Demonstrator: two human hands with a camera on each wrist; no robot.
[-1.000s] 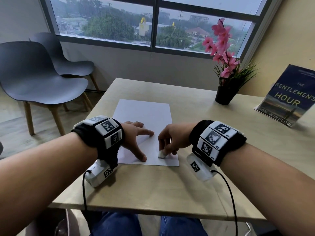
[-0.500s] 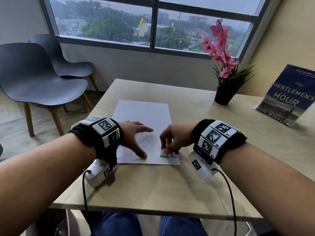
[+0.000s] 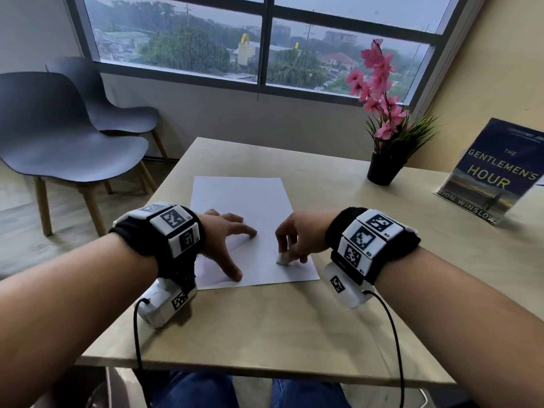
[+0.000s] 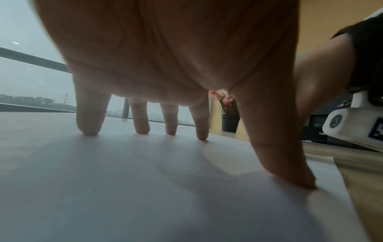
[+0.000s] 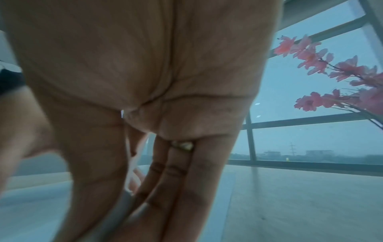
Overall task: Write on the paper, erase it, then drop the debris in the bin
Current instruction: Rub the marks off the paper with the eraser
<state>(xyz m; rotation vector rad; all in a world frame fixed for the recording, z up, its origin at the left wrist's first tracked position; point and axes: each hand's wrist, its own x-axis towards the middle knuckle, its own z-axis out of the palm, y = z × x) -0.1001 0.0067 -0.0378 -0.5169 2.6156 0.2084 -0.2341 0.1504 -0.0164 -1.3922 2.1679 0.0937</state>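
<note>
On the desk [image 3: 265, 334], at 6 o'clock on the paper [image 3: 244, 201]: the eraser [image 3: 283, 258], pinched in the right hand [image 3: 303, 235], its grip curled round the white block and pressing it to the sheet near the 5 o'clock corner. Left hand [image 3: 226, 237]: grip spread, fingers [image 4: 143, 121] straight, tips and thumb holding the paper flat at 7 o'clock. No bin, pencil or debris was in view; no writing could be made out.

Risks, as judged: a hard stroke toward the free corner could crease or tear the sheet, since the left hand pinned only the far side; crumbs could be swept off the near desk edge and lost.

Against half a second before: the eraser sat a little nearer the thumb, the right hand shifted slightly toward 9 o'clock; left hand and paper unchanged.
</note>
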